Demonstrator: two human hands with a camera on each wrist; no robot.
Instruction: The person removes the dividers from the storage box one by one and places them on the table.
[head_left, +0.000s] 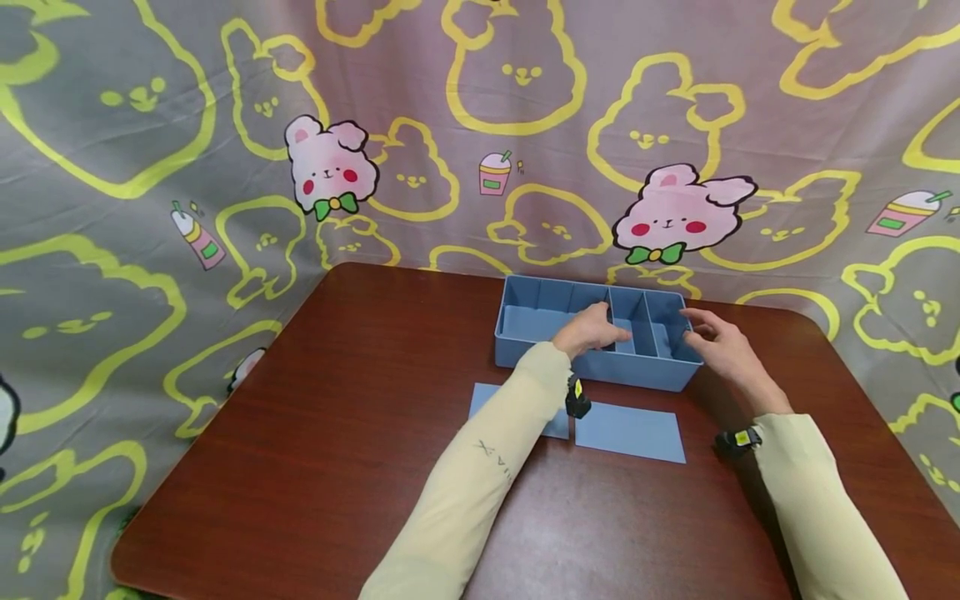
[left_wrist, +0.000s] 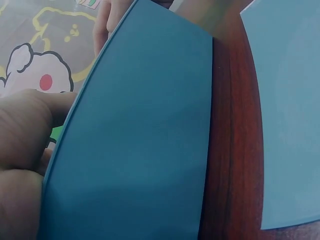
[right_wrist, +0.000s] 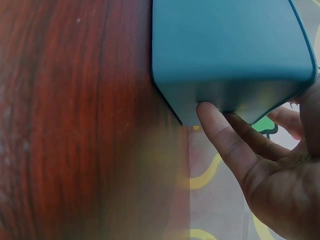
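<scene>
A long blue-grey box (head_left: 592, 365) with upright dividers stands toward the back of the table. My left hand (head_left: 588, 329) reaches over its front wall and pinches a divider (head_left: 609, 317) near the middle, fingers on one side and thumb on the other. The left wrist view is mostly the box's front wall (left_wrist: 135, 120), which hides those fingertips. At the box's right end, my right hand (head_left: 720, 342) grips the end wall. In the right wrist view some fingers (right_wrist: 222, 135) press the wall's outside while the rest of the hand reaches over the rim.
Two flat blue-grey panels lie in front of the box: the right one (head_left: 630, 432) in full view, the left one (head_left: 483, 396) partly under my left forearm. The brown wooden table (head_left: 337, 400) meets a patterned curtain (head_left: 420, 100) behind and at the sides.
</scene>
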